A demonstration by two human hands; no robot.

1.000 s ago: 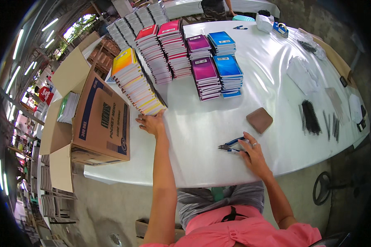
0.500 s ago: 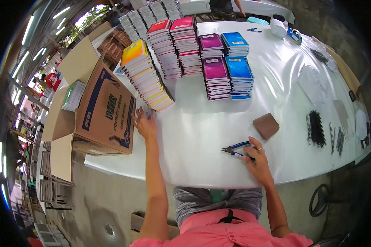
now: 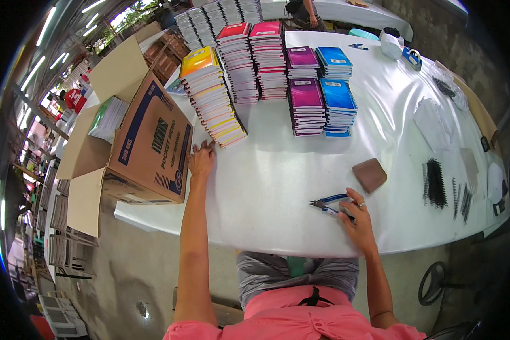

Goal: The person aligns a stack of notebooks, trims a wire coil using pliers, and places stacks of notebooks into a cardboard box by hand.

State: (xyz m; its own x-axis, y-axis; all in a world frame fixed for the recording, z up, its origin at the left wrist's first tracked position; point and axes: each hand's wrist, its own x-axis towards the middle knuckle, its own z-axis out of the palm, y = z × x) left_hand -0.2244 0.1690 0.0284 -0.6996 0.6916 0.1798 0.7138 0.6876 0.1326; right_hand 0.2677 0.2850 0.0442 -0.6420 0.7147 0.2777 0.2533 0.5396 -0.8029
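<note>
Metal pliers with blue handles (image 3: 334,198) sit in the right hand (image 3: 358,221) of a person in a pink top (image 3: 300,320), above the near side of a white-covered table (image 3: 266,198), fingers and thumb grasping the spread handles. The tool looks light, stiff and sturdy, best gripped along the handles, clear of the pointed tip. Just beyond lies a squarish brown pad (image 3: 370,175). The left hand (image 3: 202,162), fingers loosely parted and apparently holding nothing, rests between an open brown cardboard box (image 3: 150,136) and a tall, leaning stack of yellow-covered spiral notebooks (image 3: 212,96); whether fingertips touch the stack cannot be told. Purple-covered notebooks (image 3: 306,96) and blue-covered notebooks (image 3: 339,96) stand farther back; black wire coils (image 3: 436,184) lie right.
</note>
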